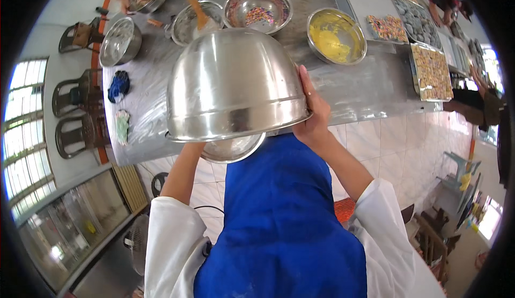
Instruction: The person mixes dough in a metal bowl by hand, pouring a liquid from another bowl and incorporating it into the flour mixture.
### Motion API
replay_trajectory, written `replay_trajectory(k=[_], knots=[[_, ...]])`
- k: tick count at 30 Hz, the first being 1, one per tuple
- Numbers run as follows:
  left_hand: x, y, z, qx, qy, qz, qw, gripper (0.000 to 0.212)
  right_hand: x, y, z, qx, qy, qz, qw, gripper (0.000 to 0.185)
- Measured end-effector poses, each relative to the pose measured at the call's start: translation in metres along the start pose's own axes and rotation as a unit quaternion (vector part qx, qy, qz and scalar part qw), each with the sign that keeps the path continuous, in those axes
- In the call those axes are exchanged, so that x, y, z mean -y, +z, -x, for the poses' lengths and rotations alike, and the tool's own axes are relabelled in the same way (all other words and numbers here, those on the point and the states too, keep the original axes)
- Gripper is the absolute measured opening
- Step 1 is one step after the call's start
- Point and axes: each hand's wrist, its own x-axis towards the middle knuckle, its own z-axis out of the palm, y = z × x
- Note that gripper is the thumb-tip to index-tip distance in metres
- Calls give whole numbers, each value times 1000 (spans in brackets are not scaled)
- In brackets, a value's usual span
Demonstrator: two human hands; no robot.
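A large stainless steel bowl (237, 81), tilted with its rounded outside facing up, is held above the near edge of the metal table. Against its right side and rim lies my right hand (316, 111), thumb or a finger stretched up the wall. My left hand is hidden behind the bowl; only the forearm shows, so its grip cannot be seen. Partly beneath the raised bowl is a second steel bowl (235, 149) with whitish residue. Beyond are a bowl with a wooden spatula (197, 10), a bowl of colored sprinkles (259, 10) and a bowl of yellow cream (336, 36).
An empty-looking steel bowl (120, 42), a blue cloth (119, 87) and a greenish cloth (122, 127) lie on the table's left. Another person's hands work in a bowl at the upper left. Trays of decorated pieces (432, 73) stand at the right, near other people.
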Motion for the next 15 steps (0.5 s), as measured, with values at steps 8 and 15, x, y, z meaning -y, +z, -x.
replay_trajectory(k=[8,15], knots=[[-23,-24,28,-38,-169,96,980,37,9,17,-12,29,-109,-43,993,63],[2,-54,62,-64,-207,107,970,37,28,20,-11,14,-150,-54,987,64]])
